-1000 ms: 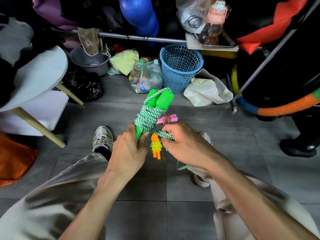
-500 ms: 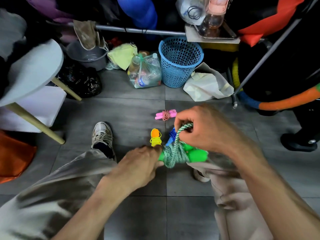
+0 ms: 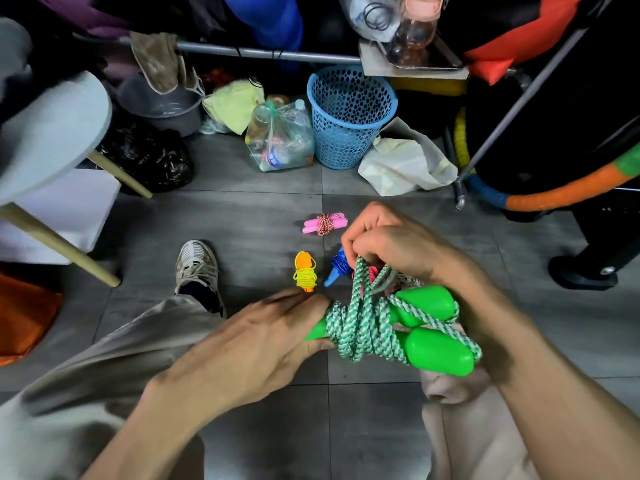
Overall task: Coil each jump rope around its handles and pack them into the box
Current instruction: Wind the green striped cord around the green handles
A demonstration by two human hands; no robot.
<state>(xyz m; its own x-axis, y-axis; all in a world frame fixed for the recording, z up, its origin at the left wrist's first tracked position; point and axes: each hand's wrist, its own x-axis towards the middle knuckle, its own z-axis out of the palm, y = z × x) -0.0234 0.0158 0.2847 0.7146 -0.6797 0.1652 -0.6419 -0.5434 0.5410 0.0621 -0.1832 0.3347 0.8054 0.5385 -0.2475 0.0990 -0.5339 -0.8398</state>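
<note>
My left hand point(image 3: 256, 344) grips the narrow ends of two bright green handles point(image 3: 429, 337), which lie level and point right. A green-and-white braided rope point(image 3: 360, 327) is wound in several turns around them. My right hand point(image 3: 391, 244) pinches a strand of that rope above the handles. On the grey floor beyond lie a coiled pink rope point(image 3: 324, 224), a coiled orange rope with yellow cord point(image 3: 304, 271) and a blue one point(image 3: 337, 268), partly hidden by my right hand. No box is in view.
A blue mesh basket point(image 3: 349, 112), a bag of bottles point(image 3: 277, 140) and a cream bag point(image 3: 405, 164) stand at the back. A white stool point(image 3: 52, 133) is at left. My shoe point(image 3: 195, 265) and trouser legs fill the near floor. A hoop point(image 3: 554, 192) leans at right.
The green handles swung from upright down to level and came closer to me. My right hand rose above them, pulling the rope strand up over the coil.
</note>
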